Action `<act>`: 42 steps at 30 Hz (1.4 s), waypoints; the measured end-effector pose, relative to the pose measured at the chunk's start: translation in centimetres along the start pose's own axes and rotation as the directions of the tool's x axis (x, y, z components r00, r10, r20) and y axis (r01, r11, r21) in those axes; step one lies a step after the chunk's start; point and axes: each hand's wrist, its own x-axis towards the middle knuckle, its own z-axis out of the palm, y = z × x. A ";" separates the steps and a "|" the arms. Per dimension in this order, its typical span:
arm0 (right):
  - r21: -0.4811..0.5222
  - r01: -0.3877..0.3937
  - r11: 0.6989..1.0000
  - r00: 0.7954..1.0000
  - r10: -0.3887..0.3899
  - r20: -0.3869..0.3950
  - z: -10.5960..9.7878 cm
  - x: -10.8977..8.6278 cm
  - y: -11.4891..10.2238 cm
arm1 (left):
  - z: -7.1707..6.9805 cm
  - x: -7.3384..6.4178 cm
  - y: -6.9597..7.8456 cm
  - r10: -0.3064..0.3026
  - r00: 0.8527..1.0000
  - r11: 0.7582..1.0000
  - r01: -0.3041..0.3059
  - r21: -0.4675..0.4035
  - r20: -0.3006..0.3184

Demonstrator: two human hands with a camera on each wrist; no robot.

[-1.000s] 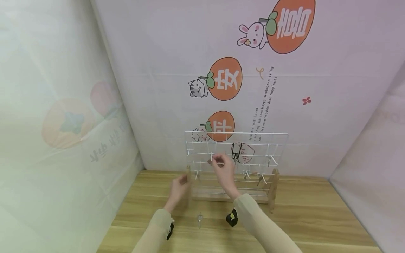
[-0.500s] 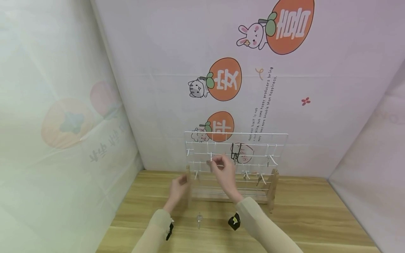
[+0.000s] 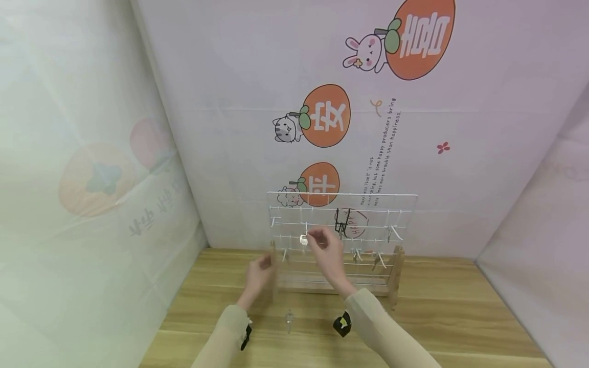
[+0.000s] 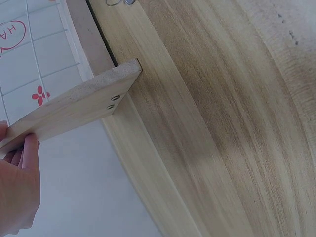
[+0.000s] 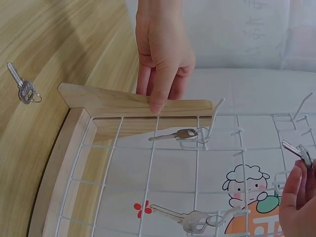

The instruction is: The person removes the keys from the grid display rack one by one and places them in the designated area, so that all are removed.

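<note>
My left hand (image 3: 259,276) grips the wooden side post (image 4: 74,103) of a white wire rack (image 5: 148,182), thumb on one face and fingers on the other. My right hand (image 3: 327,253) is raised at the rack's upper left part, fingertips together beside a white hook (image 5: 302,106). At those fingertips is a silver key (image 5: 302,152), pinched as far as the right wrist view shows; in the head view it hangs just left of the fingers. Other keys hang from rack hooks, among them a darker key (image 5: 170,135) and a silver key (image 5: 190,220). Most of my right hand lies outside its wrist view.
One loose key (image 3: 289,320) with a ring lies on the wood-grain table (image 3: 442,306) before the rack. A black hook frame (image 3: 342,221) is fixed on the grid's upper middle. Printed white cloth walls (image 3: 248,153) stand behind and at the sides.
The key at my right fingertips has turned and now shows bright below the hook; my right fingers sit slightly lower. My left hand keeps its place on the post.
</note>
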 end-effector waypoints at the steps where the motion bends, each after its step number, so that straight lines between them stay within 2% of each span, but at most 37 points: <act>1: -0.001 -0.006 1.000 1.000 0.006 0.000 0.0 0.0 -0.1 | 0.0 0.0 0.0 0.002 1.000 1.000 -0.002 -0.001 0.000; 9: -0.029 -0.029 0.999 1.000 0.030 0.009 -0.5 -0.7 -1.4 | -0.1 -0.2 0.2 0.002 1.000 1.000 -0.002 0.009 -0.012; 15: -0.015 -0.013 1.000 1.000 0.014 0.020 -0.9 -0.9 -1.0 | -0.2 -0.2 0.4 0.005 1.000 1.000 -0.005 -0.001 -0.002; 18: -0.016 -0.025 1.000 0.999 0.025 0.033 -1.3 -1.4 -2.6 | -0.2 -0.3 0.3 0.013 1.000 1.000 -0.013 -0.004 -0.003; 22: -0.025 -0.041 0.999 0.998 0.042 0.043 -1.4 -1.7 -3.3 | -0.1 -0.2 0.3 0.025 1.000 1.000 -0.026 -0.004 -0.009; 25: -0.018 -0.036 0.999 0.998 0.037 0.042 -1.2 -1.5 -2.0 | -0.1 -0.1 0.3 0.025 1.000 1.000 -0.025 -0.006 -0.011; 34: -0.028 -0.005 1.000 0.998 0.007 0.057 -1.3 -2.5 -0.9 | -0.1 -0.1 0.5 0.034 0.999 0.999 -0.033 0.015 -0.023; 42: -0.087 -0.070 0.994 0.994 0.076 0.072 -1.4 -3.9 0.8 | -0.1 -0.1 0.4 0.041 0.999 0.999 -0.041 0.015 -0.023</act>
